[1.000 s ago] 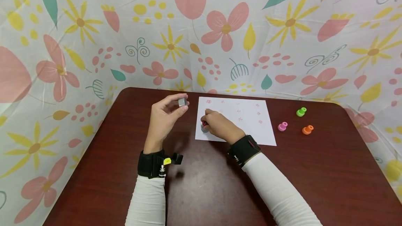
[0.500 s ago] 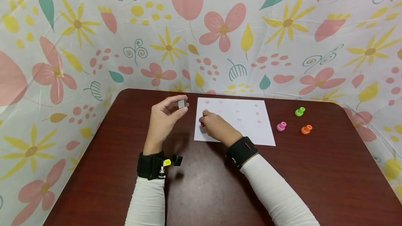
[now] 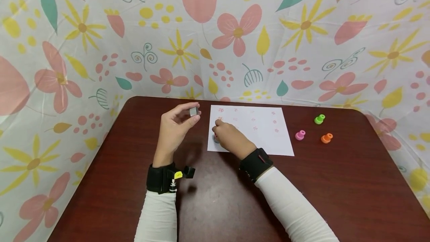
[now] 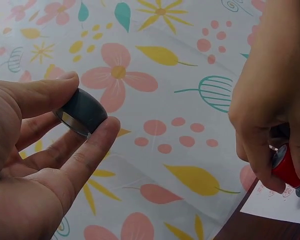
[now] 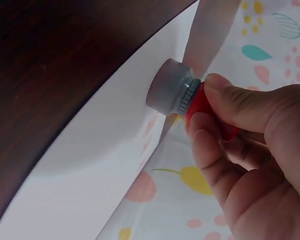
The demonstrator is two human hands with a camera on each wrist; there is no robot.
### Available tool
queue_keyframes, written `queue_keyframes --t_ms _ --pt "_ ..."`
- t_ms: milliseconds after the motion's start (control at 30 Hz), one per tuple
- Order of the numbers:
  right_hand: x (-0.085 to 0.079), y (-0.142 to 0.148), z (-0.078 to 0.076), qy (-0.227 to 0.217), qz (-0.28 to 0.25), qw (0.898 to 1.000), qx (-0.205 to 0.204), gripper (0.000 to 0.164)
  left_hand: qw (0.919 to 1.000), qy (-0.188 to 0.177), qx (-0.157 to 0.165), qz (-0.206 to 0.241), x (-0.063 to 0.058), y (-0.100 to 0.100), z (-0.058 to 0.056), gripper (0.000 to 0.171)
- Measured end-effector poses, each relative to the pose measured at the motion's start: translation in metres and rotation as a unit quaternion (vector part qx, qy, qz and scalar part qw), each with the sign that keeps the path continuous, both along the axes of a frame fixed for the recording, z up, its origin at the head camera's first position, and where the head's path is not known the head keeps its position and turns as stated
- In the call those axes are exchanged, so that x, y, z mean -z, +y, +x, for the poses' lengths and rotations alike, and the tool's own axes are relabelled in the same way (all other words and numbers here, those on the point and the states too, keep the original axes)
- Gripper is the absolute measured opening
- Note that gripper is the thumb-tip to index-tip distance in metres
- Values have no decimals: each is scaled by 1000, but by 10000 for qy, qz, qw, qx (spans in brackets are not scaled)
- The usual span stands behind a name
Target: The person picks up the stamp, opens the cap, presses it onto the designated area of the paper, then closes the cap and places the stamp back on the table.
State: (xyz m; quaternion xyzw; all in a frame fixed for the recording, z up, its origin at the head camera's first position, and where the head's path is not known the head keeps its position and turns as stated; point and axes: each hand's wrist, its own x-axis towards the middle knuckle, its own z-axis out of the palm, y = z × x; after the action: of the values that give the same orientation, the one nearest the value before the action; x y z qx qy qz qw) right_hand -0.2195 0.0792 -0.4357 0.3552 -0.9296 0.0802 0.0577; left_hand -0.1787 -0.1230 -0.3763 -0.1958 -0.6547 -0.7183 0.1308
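Note:
In the head view my left hand (image 3: 173, 130) is raised over the table, left of a white sheet of paper (image 3: 268, 143). Between thumb and fingers it pinches a small grey cap (image 4: 87, 112), hollow side showing in the left wrist view. My right hand (image 3: 233, 137) is at the paper's lower left part, gripping the red handle (image 5: 202, 107) of a stamp (image 5: 170, 87). The stamp's wide grey end stands against the paper, its face hidden. Faint red flower-like prints (image 3: 255, 128) run in rows across the sheet.
Right of the paper, a pink stamp (image 3: 300, 135), an orange stamp (image 3: 327, 138) and a green stamp (image 3: 320, 119) stand on the dark brown table (image 3: 215, 204). A flower-patterned cloth (image 3: 235, 47) hangs behind and to the left.
The head view has shifted slightly. My right hand has turned a little over the stamp, so less of the red handle shows. My left hand keeps its place with the cap.

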Motion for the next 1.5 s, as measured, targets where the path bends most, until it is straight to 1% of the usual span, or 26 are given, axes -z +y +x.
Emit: queue_keyframes --t_ms 100,267,467,533,600,700,867,933,1033,1133,1233,1367,1500 --pt "1 0 0 -24 -111 9999 15 6 10000 15 -25 -3 -1 -1 1 33" --pt "1 3 0 -17 -184 9998 30 6 10000 38 47 -42 0 -3 1 34" --pt "-9 5 -2 -341 -160 9992 138 4 9999 74 73 -47 1 -4 0 34" --pt "-13 7 -1 -409 -252 9986 209 10 10000 75 55 -27 1 -4 0 34" --pt "-18 10 1 -336 -459 9981 217 15 10000 74 42 1 1 -4 -1 34" --pt "-27 16 6 -106 -777 9968 154 24 10000 40 48 -5 0 -4 -1 34" --pt "-40 24 16 252 -1291 9913 13 25 9999 19 99 -65 -1 -2 -1 35" --pt "-46 28 20 311 -1478 9885 13 26 9999 14 112 -86 0 -2 0 35" --pt "-54 36 29 287 -1758 9840 31 26 9998 12 118 -153 1 0 0 35" --pt "-63 44 38 245 -2128 9768 8 25 9996 32 132 -235 0 2 0 34" --pt "-69 52 46 335 -2593 9652 -30 26 9993 34 215 -319 -1 6 0 35" --pt "-75 62 56 469 -3194 9464 52 32 9984 -49 366 -422 -3 12 3 36" --pt "-79 67 64 322 -3763 9257 191 37 9974 -42 515 -494 -5 18 5 37"
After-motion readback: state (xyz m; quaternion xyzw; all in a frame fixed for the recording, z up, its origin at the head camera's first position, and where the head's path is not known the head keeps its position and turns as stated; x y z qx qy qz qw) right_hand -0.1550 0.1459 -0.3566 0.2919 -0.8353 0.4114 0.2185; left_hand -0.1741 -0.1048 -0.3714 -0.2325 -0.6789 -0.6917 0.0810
